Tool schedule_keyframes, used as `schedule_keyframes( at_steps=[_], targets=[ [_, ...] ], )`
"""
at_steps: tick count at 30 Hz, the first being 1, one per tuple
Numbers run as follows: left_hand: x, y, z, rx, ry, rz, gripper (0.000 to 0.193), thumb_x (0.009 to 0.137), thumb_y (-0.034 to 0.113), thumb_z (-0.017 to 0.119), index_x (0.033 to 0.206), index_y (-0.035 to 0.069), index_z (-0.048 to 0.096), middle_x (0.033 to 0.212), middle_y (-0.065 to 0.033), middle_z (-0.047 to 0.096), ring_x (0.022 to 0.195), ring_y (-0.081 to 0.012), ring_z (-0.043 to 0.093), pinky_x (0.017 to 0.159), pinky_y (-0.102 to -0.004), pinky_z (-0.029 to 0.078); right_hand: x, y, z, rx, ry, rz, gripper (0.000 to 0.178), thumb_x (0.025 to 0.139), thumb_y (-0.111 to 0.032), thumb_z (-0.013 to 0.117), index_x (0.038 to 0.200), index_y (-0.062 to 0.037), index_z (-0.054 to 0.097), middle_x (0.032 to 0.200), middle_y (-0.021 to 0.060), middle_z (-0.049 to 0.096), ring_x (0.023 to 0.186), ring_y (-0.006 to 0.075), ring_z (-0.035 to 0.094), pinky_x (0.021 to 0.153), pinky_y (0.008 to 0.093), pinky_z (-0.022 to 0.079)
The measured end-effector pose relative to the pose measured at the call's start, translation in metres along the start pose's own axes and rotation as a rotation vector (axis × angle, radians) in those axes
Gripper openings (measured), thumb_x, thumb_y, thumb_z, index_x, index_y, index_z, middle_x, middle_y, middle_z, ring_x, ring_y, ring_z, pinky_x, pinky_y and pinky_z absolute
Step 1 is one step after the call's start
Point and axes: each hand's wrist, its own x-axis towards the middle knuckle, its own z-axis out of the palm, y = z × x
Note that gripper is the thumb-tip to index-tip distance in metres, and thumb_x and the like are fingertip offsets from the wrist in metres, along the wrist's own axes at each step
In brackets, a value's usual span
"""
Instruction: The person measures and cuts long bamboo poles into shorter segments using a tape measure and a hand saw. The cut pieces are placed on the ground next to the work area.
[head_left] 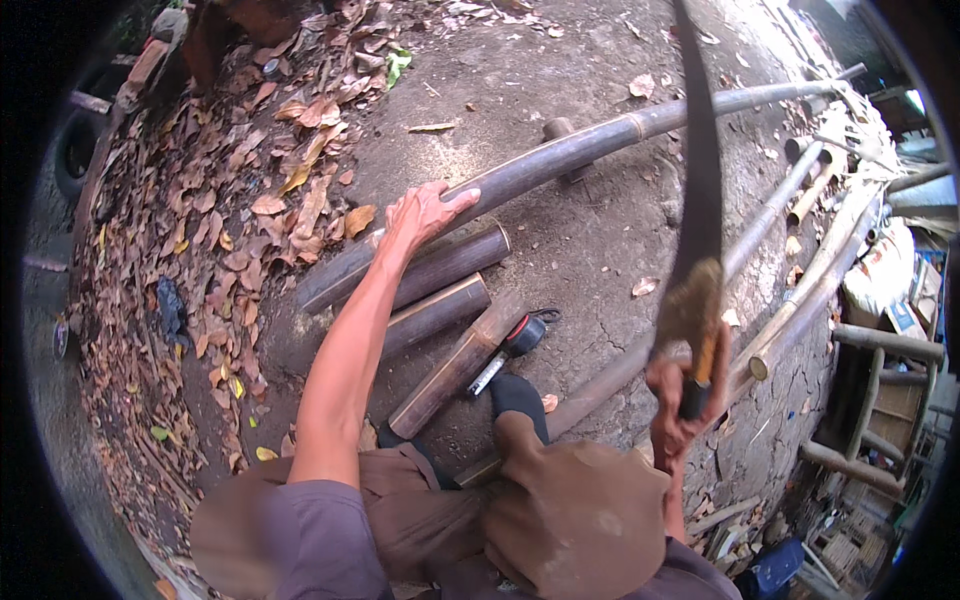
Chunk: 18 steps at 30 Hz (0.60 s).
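Note:
A long dark bamboo pole [575, 165] slants from the left middle up to the far right, propped on a short log [560, 130]. My left hand [425, 213] presses down on it, fingers wrapped over its top and thumb along it. In my right hand [688, 395] is a handsaw [702, 190], its handle gripped and its blade pointing up, apart from the pole. Below the pole lie cut bamboo lengths: one just under it [455, 263], a second [437, 312] and a third nearer my feet [457, 368]. A black and red round object with a strap [524, 335] touches the third.
More bamboo poles [800, 290] lie along the right side. Dry leaves [240, 230] cover the ground at left. A wooden frame [880, 400] and a white sack [885, 270] stand at the far right. My knee [575, 500] is in the foreground.

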Motion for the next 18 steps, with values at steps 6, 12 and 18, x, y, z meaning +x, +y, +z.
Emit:
schedule_keyframes(
  at_steps=[6,12,18],
  targets=[
    [0.007,0.01,0.031,0.022,0.141,0.005,0.084,0.083,0.079,0.05,0.126,0.008,0.066,0.121,-0.0233,0.067,0.12,-0.0411,0.059,0.098,-0.0607,0.041,0.056,0.013,0.082,0.048,-0.112,0.094,0.048,0.094,-0.011,0.061,0.14,0.0019,0.053,0.122,0.0174,0.065,0.108,0.0207,0.064,0.092,0.0323,0.051],
    [0.002,0.005,0.023,0.093,0.142,0.009,0.077,0.085,0.074,0.051,0.114,0.005,0.069,0.109,-0.0269,0.069,0.109,-0.0447,0.064,0.093,-0.0556,0.047,0.065,0.06,0.136,0.071,-0.216,0.194,0.043,0.096,-0.018,0.062,0.135,-0.0008,0.06,0.105,0.0148,0.072,0.083,0.0118,0.066,0.071,0.0271,0.054],
    [0.005,0.004,0.021,0.137,0.108,0.0,0.081,0.085,0.078,0.046,0.11,0.004,0.07,0.106,-0.0273,0.07,0.105,-0.0426,0.067,0.091,-0.0513,0.05,0.064,0.068,0.147,0.031,-0.27,0.127,0.043,0.095,-0.018,0.063,0.135,-0.0027,0.059,0.11,0.0213,0.072,0.094,0.0194,0.071,0.079,0.0314,0.056]
  ],
)
